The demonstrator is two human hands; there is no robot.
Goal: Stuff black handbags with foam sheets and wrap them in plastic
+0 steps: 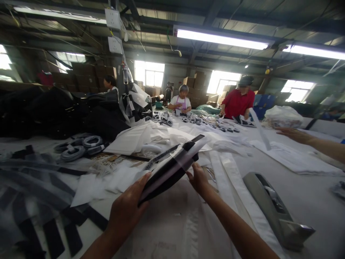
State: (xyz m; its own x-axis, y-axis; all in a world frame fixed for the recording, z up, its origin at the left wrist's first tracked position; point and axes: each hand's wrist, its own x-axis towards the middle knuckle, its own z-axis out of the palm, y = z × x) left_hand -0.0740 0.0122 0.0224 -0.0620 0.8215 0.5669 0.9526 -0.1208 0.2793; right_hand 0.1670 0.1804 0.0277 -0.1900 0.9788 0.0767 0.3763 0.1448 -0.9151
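Note:
In front of me a folded black fabric bundle (167,176) is tilted up to the right, with a pale stripe along it and a clear or white band round its upper part. My left hand (128,201) grips the lower left end, thumb below and fingers on top. At the bundle's lower right edge, my right hand (198,180) has its fingers bent against it; the fingertips are partly hidden. White plastic sheets (153,135) lie just behind the bundle. To the right of my right forearm stands a grey-beige tape dispenser (275,208).
Black strips in clear film (45,201) spread on the left, with coiled grey cables (81,147) behind. Black fabric (54,108) is heaped farther back. Another person's hand (296,136) reaches in from the right. Across the table (318,201) people work, one in a red shirt (238,104).

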